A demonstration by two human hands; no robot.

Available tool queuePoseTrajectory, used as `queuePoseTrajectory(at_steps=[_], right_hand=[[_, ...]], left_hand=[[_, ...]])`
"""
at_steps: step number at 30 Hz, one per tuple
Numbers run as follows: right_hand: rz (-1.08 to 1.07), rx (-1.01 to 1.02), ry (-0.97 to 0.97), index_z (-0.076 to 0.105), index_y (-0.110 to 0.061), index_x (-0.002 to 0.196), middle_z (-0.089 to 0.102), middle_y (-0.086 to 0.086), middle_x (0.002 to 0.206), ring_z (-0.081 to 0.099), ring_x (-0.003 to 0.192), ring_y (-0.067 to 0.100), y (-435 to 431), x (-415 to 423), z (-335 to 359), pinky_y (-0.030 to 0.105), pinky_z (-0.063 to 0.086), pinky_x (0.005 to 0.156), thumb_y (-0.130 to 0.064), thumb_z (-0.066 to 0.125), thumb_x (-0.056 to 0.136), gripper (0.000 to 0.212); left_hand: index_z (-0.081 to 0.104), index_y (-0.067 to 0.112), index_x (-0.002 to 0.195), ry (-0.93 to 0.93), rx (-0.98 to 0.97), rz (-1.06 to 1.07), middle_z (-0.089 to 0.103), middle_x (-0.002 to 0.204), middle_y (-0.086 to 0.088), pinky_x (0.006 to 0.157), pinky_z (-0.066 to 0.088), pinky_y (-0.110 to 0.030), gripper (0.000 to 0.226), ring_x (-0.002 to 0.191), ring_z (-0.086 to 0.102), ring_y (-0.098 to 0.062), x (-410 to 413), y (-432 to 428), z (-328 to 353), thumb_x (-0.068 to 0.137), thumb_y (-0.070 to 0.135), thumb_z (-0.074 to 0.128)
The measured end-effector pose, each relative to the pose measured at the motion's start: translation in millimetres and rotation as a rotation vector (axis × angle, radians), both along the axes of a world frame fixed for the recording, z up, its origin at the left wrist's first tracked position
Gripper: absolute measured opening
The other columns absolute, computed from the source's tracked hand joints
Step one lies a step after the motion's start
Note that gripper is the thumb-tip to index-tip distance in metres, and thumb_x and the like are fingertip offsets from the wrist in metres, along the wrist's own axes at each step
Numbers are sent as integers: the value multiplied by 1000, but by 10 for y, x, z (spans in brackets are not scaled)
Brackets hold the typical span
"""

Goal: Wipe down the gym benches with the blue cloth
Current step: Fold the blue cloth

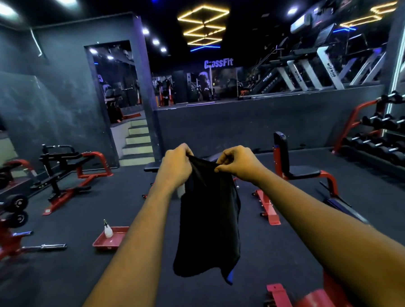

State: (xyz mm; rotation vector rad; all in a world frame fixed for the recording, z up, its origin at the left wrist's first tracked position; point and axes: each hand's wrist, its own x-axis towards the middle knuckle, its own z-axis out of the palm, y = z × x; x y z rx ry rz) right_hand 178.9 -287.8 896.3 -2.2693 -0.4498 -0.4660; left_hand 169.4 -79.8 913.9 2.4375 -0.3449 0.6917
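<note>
I hold my left hand [176,165] and right hand [239,163] up side by side, close together. Each pinches the top edge of the cloth [208,223] between thumb and curled fingers [223,162]. The cloth hangs loose between my forearms, in the air above the floor [62,278], and I see it touching nothing but my hands. In this light it looks almost black, with one blue corner showing at the bottom.

Just beyond my right hand stands a red-framed bench [302,171] with a black seat and an upright back pad. The end of a flat black pad [151,167] shows behind my left hand.

At lower left a red tray [103,244] lies on the floor, with a white spray bottle [107,230] upright in it. A dumbbell rack [383,132] lines the right wall, red-framed machines [66,174] stand on the left, and stairs [137,142] rise at the back.
</note>
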Motion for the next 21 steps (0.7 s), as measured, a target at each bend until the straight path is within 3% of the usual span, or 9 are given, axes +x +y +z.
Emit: queuePoseTrajectory(at_steps=[5,9,13,17,21], right_hand=[[-108,45,87,77,-15,82,71,-7,72,65,68,1,-85,76,-180,12,51,62,-26,84,78,13],[-218,57,70,77,-13,81,73,0,78,68,76,11,-157,125,-279,26,56,74,-29,83,79,17],[-322,203,40,79,-17,89,74,-1,84,69,84,12,-169,188,-299,30,56,83,-23,80,83,9],[-384,310,-4,79,-20,89,75,1,88,70,85,17,-115,184,-198,34,58,83,-17,72,86,8],[-360,463,116,68,-24,81,69,8,90,67,79,28,10,109,31,42,62,66,-7,54,77,22]], left_hand=[[64,8,99,-149,-198,170,65,94,-16,73,44,-33,18,89,61,-31,60,249,37,97,4,47],[65,1,103,-223,-277,284,67,97,-23,70,36,-32,19,90,61,-38,84,482,18,99,3,47],[61,3,94,-280,-315,348,65,90,-23,66,40,-37,14,82,60,-37,96,650,-67,98,4,48],[65,8,94,-222,-311,343,67,92,-19,68,45,-36,13,86,62,-35,86,757,-62,97,11,53],[69,12,91,-93,-252,269,71,90,-14,77,56,-41,11,85,66,-32,79,827,24,92,19,61]])
